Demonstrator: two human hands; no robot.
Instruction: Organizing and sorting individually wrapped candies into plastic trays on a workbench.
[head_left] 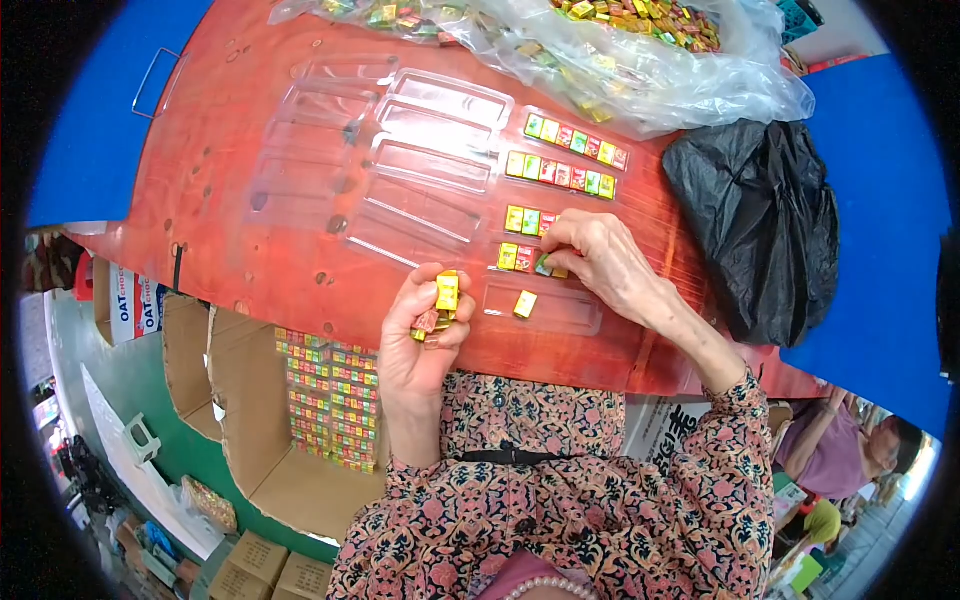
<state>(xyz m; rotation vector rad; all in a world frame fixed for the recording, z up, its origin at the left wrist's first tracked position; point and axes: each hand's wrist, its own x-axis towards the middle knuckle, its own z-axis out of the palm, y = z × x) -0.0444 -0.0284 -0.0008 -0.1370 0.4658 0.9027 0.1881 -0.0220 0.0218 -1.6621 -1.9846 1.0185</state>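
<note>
My left hand (405, 340) is cupped round several small candy-like boxes, yellow ones (447, 290) and a red one (427, 321), held up over the table's near edge. With thumb and fingertips my right hand (615, 265) pinches a small green box (544, 265) at a narrow clear plastic tray, beside a yellow box (508, 257) and a red box (525, 259) standing in it. The hand hides that tray's right end. Nearer me, another clear tray (570, 312) holds a single yellow box (525, 303). Beyond are trays with rows of coloured boxes (563, 175).
Clear trays (420, 215) lie in columns on the red table (230, 200). A plastic bag (640, 95) of loose boxes lies at the far side, a black bag (755, 230) at right. Below left, a carton (245, 420) holds packed boxes. Another person (830, 450) sits at lower right.
</note>
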